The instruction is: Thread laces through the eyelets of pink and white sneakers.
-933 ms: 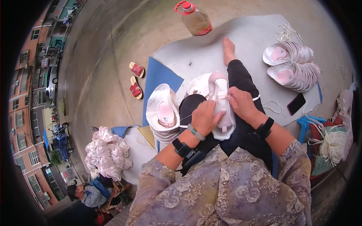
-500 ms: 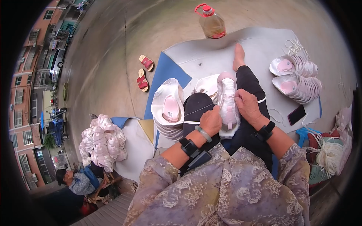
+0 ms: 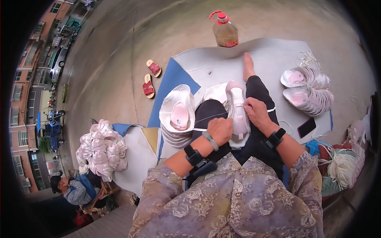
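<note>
A pale pink and white shoe upper (image 3: 237, 115) lies lengthwise between my thighs, toe end away from me. My left hand (image 3: 220, 130) is closed at its left side, and a white shoelace (image 3: 200, 129) runs out from it over my left thigh. Pinched fingers of my right hand (image 3: 257, 112) are at the upper's right edge; a white strip shows past that hand, over my right leg. The lace at both fingertips is mostly hidden. Left of my left knee stands a stack of nested uppers (image 3: 177, 109), a pink insole showing in the top one.
Two rows of nested uppers (image 3: 311, 89) lie at right, near a phone (image 3: 306, 127) and a bundle of white laces (image 3: 344, 168). A heap of uppers (image 3: 102, 150) is at left. Sandals (image 3: 148, 86) and a red-capped jug (image 3: 225, 31) stand beyond. A person (image 3: 77, 191) sits lower left.
The view has shifted slightly. My left hand has come a little closer to the upper's side and turned slightly. My right hand remains pinched at the other edge, and the upper tilts a little.
</note>
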Tool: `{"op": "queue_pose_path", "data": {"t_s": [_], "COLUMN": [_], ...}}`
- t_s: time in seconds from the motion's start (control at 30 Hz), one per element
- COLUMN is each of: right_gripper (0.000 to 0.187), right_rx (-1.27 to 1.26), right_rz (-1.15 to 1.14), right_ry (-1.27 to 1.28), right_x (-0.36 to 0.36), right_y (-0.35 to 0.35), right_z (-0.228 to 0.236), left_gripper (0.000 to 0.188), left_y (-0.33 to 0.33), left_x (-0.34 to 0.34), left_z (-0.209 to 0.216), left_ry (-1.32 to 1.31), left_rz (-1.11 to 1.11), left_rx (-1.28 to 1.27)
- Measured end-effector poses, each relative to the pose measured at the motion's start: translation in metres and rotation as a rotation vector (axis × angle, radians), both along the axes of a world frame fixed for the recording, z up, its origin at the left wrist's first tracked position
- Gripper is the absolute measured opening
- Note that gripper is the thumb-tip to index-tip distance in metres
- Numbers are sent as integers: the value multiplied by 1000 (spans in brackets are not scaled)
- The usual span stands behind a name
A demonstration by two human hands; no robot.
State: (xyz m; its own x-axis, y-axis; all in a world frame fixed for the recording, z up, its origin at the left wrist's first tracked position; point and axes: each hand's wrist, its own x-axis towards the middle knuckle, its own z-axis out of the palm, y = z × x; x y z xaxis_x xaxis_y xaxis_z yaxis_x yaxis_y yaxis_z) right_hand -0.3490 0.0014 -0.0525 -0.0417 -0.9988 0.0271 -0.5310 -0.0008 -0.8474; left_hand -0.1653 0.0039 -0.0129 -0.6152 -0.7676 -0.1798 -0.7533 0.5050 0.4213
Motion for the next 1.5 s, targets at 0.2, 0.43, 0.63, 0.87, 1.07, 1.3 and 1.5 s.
{"op": "queue_pose_path", "data": {"t_s": [0.2,0.43,0.63,0.87,1.07,1.3,1.5], "right_gripper": [8,8,10,6,10,14,20], "right_rx": [171,24,329,-71,119,244,60], "right_rz": [17,41,55,54,199,152,248], "right_ry": [-196,-127,-407,-85,-5,-68,68], "right_x": [-2,2,-8,6,-2,-7,-15], "right_y": [-12,-15,-10,-10,-23,-22,-12], "right_z": [-3,3,5,-3,0,-3,17], "left_gripper": [17,25,25,20,11,7,3], "left_y": [-42,-42,-41,-45,-45,-53,-50], "left_x": [-4,-14,-12,-11,-14,-15,4], "left_z": [-19,-33,-33,-33,-38,-30,-16], "left_ry": [386,579,601,581,457,355,535], "left_rz": [205,312,321,173,21,-198,65], "left_rx": [58,264,259,130,-184,-357,-168]}}
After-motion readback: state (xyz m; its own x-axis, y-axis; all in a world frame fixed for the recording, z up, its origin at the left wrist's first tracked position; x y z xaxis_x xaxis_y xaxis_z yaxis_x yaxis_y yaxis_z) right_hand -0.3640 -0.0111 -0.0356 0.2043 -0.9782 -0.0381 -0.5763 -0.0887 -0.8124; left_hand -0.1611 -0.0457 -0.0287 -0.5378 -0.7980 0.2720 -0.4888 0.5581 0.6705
